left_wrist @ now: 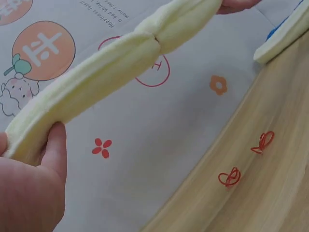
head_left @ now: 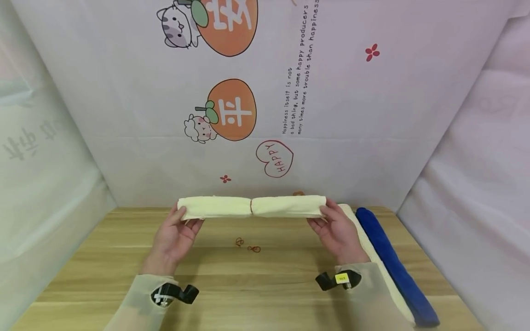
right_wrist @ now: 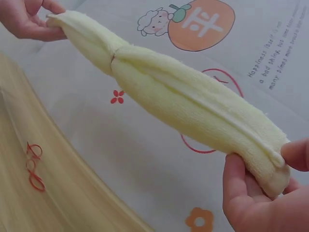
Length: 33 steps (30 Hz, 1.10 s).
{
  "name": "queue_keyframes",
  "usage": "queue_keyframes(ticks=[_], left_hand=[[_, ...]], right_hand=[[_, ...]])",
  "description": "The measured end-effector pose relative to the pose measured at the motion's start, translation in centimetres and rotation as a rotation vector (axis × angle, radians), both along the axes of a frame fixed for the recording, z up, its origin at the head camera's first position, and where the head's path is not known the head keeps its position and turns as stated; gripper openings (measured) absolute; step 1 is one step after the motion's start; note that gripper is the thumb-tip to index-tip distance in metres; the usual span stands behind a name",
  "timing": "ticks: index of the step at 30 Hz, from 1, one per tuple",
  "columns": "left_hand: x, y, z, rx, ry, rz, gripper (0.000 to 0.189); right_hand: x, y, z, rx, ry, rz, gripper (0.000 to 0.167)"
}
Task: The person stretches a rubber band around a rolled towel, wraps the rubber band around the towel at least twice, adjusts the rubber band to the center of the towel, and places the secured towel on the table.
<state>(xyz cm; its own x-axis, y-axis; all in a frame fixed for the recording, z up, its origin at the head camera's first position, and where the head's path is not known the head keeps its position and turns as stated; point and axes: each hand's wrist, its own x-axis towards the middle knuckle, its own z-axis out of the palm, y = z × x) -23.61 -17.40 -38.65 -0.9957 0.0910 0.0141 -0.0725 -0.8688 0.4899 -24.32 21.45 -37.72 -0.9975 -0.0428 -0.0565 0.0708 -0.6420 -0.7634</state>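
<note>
A pale yellow rolled towel [head_left: 219,207] is held level above the back of the table, its middle cinched by a thin reddish-brown band [head_left: 251,207]. My left hand [head_left: 174,239] grips the left end, thumb in front and fingers beneath. At the other end my right hand [head_left: 337,232] pinches the roll the same way. The right wrist view shows the towel's loose edge [right_wrist: 212,113] running lengthwise along the roll. Two small red twisted rubber bands [head_left: 239,242] lie on the table below, between the forearms.
On the right side of the wooden table [head_left: 265,285] a cream rolled towel [head_left: 372,250] lies beside a blue rolled towel [head_left: 393,262], partly behind my right arm. A printed white cloth [head_left: 331,92] rises at the back edge, with white cloth walls at both sides.
</note>
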Motion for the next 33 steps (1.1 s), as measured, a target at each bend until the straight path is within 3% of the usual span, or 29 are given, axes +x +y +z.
queue_keyframes(ticks=[4,8,16,20,28,33], left_hand=[[-0.2,-0.7,-0.3,0.137,-0.053,0.036,0.035],[-0.5,-1.7,-0.2,0.205,-0.145,0.082,0.038],[-1.6,-6.1,-1.0,0.346,-0.281,0.129,0.046],[-1.8,-8.7,-1.7,0.304,-0.327,0.151,0.054],[-2.8,-13.7,-2.8,0.077,-0.36,0.197,0.066],[-3.9,-14.8,-3.0,0.056,-0.39,0.203,0.067]], right_hand=[[-1.4,-1.8,-0.6,-0.092,-0.047,-0.005,0.052],[-3.3,-3.7,-1.3,-0.159,-0.076,-0.003,0.054],[-6.4,-8.8,-3.0,-0.151,-0.097,-0.002,0.054],[-7.3,-11.3,-4.2,-0.082,-0.107,0.039,0.051],[-8.9,-16.9,-5.9,0.02,-0.132,0.061,0.054],[-9.9,-18.0,-6.6,0.174,-0.136,0.065,0.051]])
